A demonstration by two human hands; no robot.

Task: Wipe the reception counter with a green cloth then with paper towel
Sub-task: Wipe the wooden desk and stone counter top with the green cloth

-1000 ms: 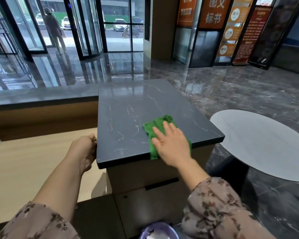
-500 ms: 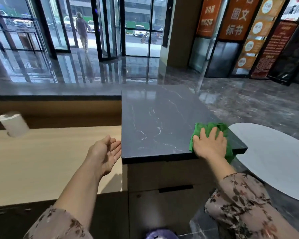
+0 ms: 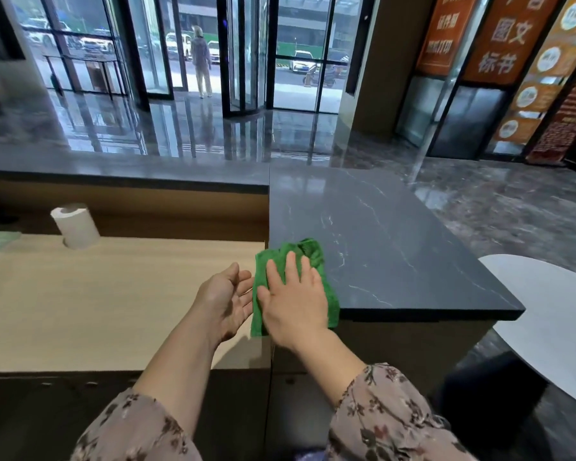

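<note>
The crumpled green microfibre cloth point(image 3: 309, 251) lies on the near left corner of the dark grey marble-patterned reception counter top point(image 3: 396, 247), its left edge drooping over the counter's left side and its near edge hanging over the front; the right hand point(image 3: 293, 304) lies flat on top of it, fingers straight and slightly spread, pressing the cloth down without curling round it; the left hand point(image 3: 225, 301) hangs just left of the cloth above the lower desk, palm turned towards the cloth, fingers relaxed and holding nothing, the fingertips right at the cloth's edge, though whether they touch it cannot be told; both forearms come out of beige floral sleeves point(image 3: 389, 417); left of the counter runs a lower pale wooden desk surface point(image 3: 97, 294), and at its far side, well apart from the hands, stands an upright white paper towel roll point(image 3: 75, 226); right of the counter sits a white round table top point(image 3: 552, 314); beyond lie a glossy dark stone floor point(image 3: 512, 207), glass entrance doors point(image 3: 246, 54) and orange wall signs point(image 3: 502, 38)
</note>
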